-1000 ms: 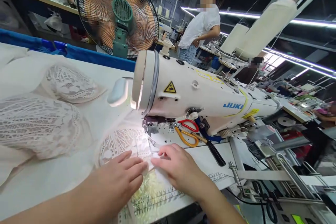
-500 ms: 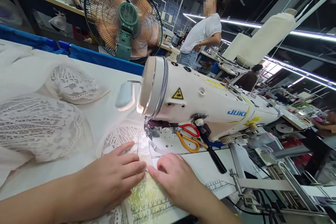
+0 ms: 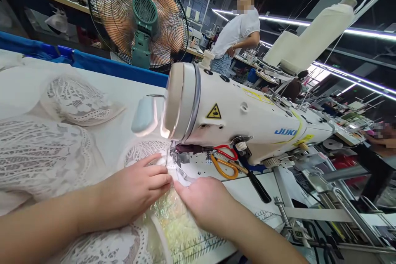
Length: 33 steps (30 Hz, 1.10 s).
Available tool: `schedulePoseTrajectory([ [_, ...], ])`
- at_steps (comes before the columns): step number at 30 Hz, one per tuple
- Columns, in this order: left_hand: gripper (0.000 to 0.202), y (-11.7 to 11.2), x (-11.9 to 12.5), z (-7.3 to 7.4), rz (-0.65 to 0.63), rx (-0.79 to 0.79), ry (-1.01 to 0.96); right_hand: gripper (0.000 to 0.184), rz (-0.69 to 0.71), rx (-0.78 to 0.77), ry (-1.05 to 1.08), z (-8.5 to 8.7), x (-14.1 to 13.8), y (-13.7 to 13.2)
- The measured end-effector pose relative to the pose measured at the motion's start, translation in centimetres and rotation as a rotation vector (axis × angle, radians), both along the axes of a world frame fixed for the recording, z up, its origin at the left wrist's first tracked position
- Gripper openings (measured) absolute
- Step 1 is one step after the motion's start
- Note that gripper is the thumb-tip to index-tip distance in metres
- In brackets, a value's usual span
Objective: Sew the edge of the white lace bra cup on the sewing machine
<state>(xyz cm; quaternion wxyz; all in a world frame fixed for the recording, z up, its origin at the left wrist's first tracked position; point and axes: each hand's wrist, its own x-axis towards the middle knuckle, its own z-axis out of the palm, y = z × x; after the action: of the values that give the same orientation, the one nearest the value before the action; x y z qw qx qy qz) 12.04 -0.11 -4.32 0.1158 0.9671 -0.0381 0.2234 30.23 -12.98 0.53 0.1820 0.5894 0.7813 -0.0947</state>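
Note:
A white lace bra (image 3: pixel 147 148) lies under the presser foot (image 3: pixel 177 156) of a white JUKI sewing machine (image 3: pixel 247 111). My left hand (image 3: pixel 136 192) rests flat on the lace just left of the foot, fingers stretched out, thumb hidden. Close beside it, my right hand (image 3: pixel 207 202) is closed, its thumb and curled fingers pinching the cloth edge in front of the needle area. The two hands nearly touch at the fingertips. More lace (image 3: pixel 105 247) hangs toward me below my left wrist, over a yellowish clear-covered patch (image 3: pixel 176 222) with ruler markings.
Other lace cups (image 3: pixel 80 101) lie on the table at left. Red- and orange-handled scissors (image 3: pixel 224 167) and a black-handled tool (image 3: pixel 260 187) lie right of the needle. A fan (image 3: pixel 144 12) stands behind the blue edge, and a person (image 3: pixel 236 33) stands farther back.
The lace has moved a little further under the presser foot, and both hands have shifted slightly forward with it. My right fingers are curled more tightly. The view has tilted slightly.

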Motion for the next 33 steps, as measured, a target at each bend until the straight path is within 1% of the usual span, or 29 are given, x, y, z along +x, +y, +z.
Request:
schedulePoseTrajectory([
  [2,0.035,0.7,0.1,-0.1,-0.007,0.007,-0.015,0.072,-0.031,-0.045,-0.027,0.5,-0.4,0.5],
  [6,0.036,1.8,0.2,-0.4,0.013,0.012,0.026,0.080,-0.070,-0.097,-0.080,1.2,-1.3,1.5],
  [10,0.040,2.7,0.3,-0.4,0.025,0.046,0.020,0.087,-0.118,-0.143,-0.135,1.7,-2.2,2.5],
  [15,0.039,3.3,0.4,0.3,0.067,0.063,0.072,0.092,-0.132,-0.100,-0.122,1.1,-2.4,2.9],
  [19,0.048,3.6,0.6,1.1,0.141,0.087,0.114,0.093,-0.123,-0.103,-0.117,0.9,-2.2,2.6],
  [23,0.052,3.8,0.8,1.6,0.173,0.180,0.153,0.096,-0.134,-0.139,-0.120,1.2,-2.2,2.5],
  [26,0.052,4.1,1.1,1.7,0.183,0.252,0.183,0.092,-0.158,-0.133,-0.099,1.1,-2.2,2.4],
  [30,0.049,4.6,1.3,1.6,0.237,0.271,0.193,0.088,-0.182,-0.104,-0.072,1.1,-1.7,2.0],
  [31,0.048,4.6,1.3,1.6,0.252,0.280,0.193,0.083,-0.187,-0.093,-0.059,1.2,-1.5,1.8],
  [32,0.047,4.6,1.2,1.7,0.270,0.294,0.196,0.074,-0.201,-0.072,-0.026,1.4,-1.3,1.4],
  [33,0.047,4.5,1.1,1.8,0.291,0.308,0.200,0.061,-0.229,-0.043,0.037,1.5,-1.0,1.0],
])
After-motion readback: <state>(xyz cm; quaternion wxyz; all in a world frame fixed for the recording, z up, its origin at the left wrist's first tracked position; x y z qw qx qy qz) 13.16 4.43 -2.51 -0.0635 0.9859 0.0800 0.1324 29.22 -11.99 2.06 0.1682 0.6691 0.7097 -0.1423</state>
